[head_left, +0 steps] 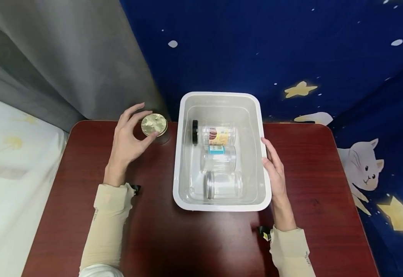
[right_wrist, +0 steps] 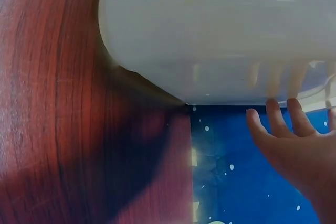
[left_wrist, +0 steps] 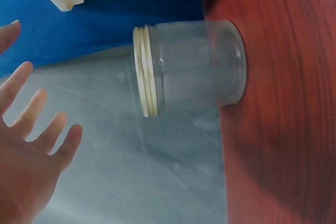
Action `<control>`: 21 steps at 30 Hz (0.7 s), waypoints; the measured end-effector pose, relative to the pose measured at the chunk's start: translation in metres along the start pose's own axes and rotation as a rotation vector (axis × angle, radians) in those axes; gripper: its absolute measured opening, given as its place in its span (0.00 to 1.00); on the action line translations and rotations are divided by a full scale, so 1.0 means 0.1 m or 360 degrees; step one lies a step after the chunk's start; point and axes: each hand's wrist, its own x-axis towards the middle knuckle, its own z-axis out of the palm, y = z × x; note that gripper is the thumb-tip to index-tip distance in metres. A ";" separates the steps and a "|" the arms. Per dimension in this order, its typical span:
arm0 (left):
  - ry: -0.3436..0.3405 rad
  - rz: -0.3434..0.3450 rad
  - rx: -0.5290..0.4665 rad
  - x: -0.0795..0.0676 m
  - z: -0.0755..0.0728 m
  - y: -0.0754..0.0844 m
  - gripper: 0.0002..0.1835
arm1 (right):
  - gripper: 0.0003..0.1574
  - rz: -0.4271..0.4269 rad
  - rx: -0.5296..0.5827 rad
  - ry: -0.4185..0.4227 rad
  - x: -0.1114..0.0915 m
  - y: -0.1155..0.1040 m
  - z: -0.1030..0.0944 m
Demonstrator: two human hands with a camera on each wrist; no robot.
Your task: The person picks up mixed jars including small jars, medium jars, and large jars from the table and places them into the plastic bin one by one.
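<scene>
A clear jar (left_wrist: 189, 66) with a gold lid (head_left: 154, 124) stands upright on the table, left of a white plastic bin (head_left: 222, 207). My left hand (head_left: 127, 138) is spread around the lid, thumb on the near side and fingers on the far side. In the left wrist view that hand (left_wrist: 31, 145) shows a gap to the jar. My right hand (head_left: 274, 169) rests its fingertips on the bin's right rim, and the right wrist view has its extended fingers (right_wrist: 299, 119) at the outer wall. Inside the bin, three clear jars lie on their sides.
In the bin are a black-lidded jar (head_left: 220, 135) with a yellow label, a jar with a blue label (head_left: 218, 159), and a silver-lidded jar (head_left: 225, 185). A grey curtain (head_left: 94, 57) and a blue starry curtain (head_left: 222, 46) hang behind the dark red table (head_left: 312, 184).
</scene>
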 end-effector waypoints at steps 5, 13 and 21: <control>0.0033 -0.0002 -0.0020 -0.09 0.01 -0.09 0.29 | 0.31 0.0002 0.0001 -0.0046 0.02 0.01 0.01; 0.0094 -0.0018 -0.0066 -0.16 0.09 -0.21 0.29 | 0.31 0.0003 -0.0011 -0.0038 0.00 0.00 0.00; 0.0075 -0.0007 -0.0057 -0.15 0.11 -0.24 0.31 | 0.31 -0.0003 0.0022 -0.0010 0.00 -0.01 0.00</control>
